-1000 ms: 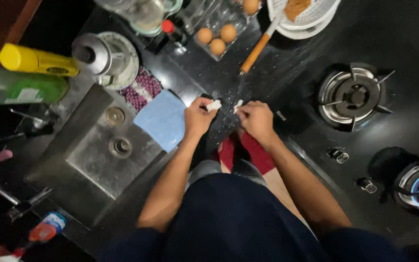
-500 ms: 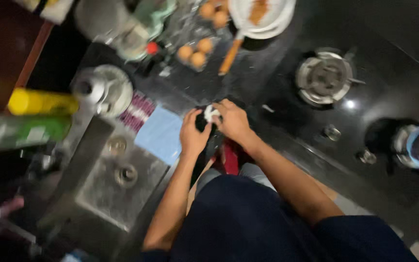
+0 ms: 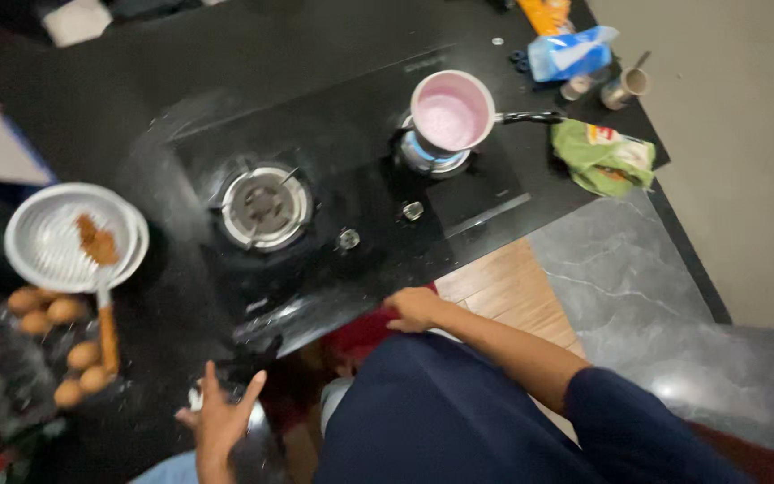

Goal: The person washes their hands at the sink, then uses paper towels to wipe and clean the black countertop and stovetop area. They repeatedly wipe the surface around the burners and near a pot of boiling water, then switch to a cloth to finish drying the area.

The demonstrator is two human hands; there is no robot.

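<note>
A small white scrap (image 3: 195,394) is touched by the left hand (image 3: 219,421), fingers spread open, at the tabletop's (image 3: 136,108) near edge beside the eggs (image 3: 64,345). The right hand (image 3: 416,310) is rested loosely curled on the near edge below the hob knobs (image 3: 348,238), nothing seen held. A pink pot (image 3: 451,115) is set on the far burner.

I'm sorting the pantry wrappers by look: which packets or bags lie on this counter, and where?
Green bag: crumpled, green with a pale and orange patch, right of the stove by the pot handle.
Blue pouch: soft, blue and white, at the counter's far right end.
Orange packet: orange, cut off by the top edge of the view, just behind the blue pouch.
</note>
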